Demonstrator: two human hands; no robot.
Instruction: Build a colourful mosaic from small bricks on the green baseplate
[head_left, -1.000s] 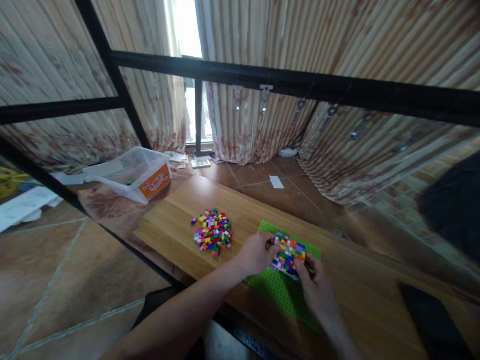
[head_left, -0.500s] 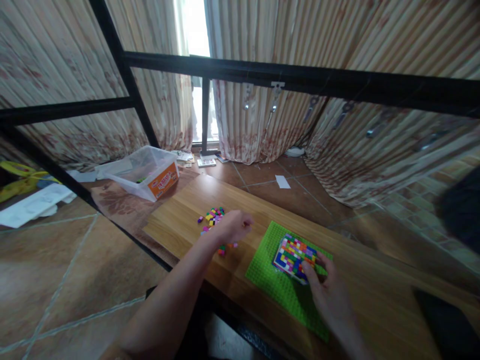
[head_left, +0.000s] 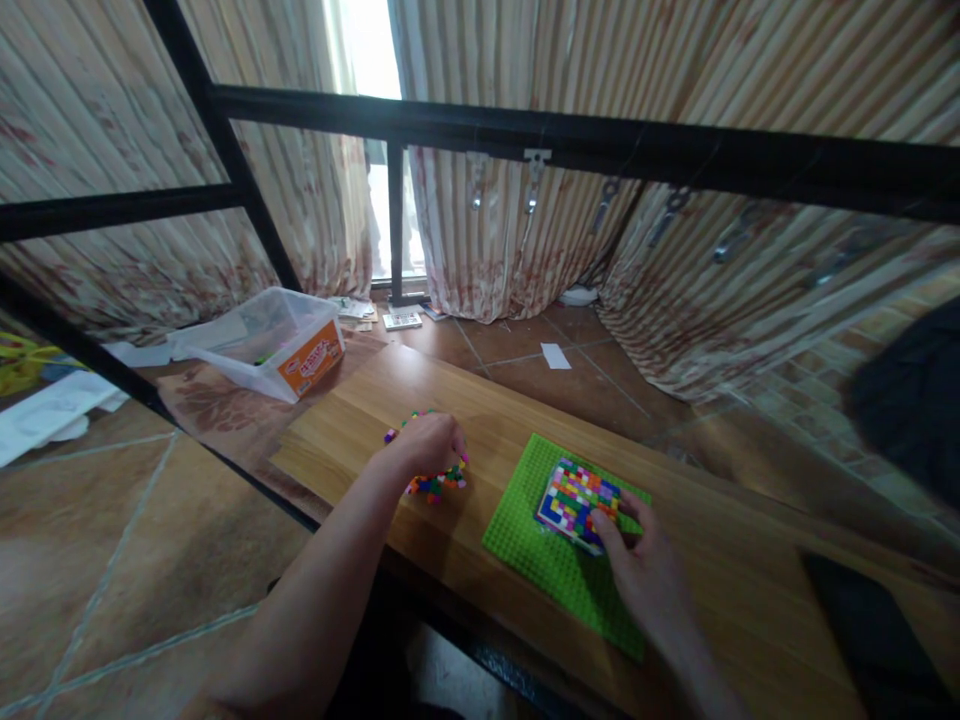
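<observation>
Over a loose pile of small coloured toy bricks [head_left: 435, 487] is my left hand [head_left: 431, 440], its fingers curled down and partly hidden. A speck of pink shows by its fingertips; whether a brick is pinched there I cannot make out. My right hand [head_left: 637, 535] grips the right end of a multicoloured toy-brick block [head_left: 574, 495], thumb on the near side and fingers at the far corner. That block rests on a green studded baseplate [head_left: 517, 535]. Its top is a patchwork of many small bricks.
The wooden table [head_left: 360, 400] carries a dark flat object [head_left: 862, 620] at the right. A clear plastic box [head_left: 277, 345] with an orange label stands beyond its left end. A black metal rail [head_left: 525, 130] crosses in front of the curtains. White paper [head_left: 555, 356] lies on the floor.
My left hand has come left and down, from beside the loose bricks to over them. The right hand keeps its hold on the brick block. The whole view has shifted slightly.
</observation>
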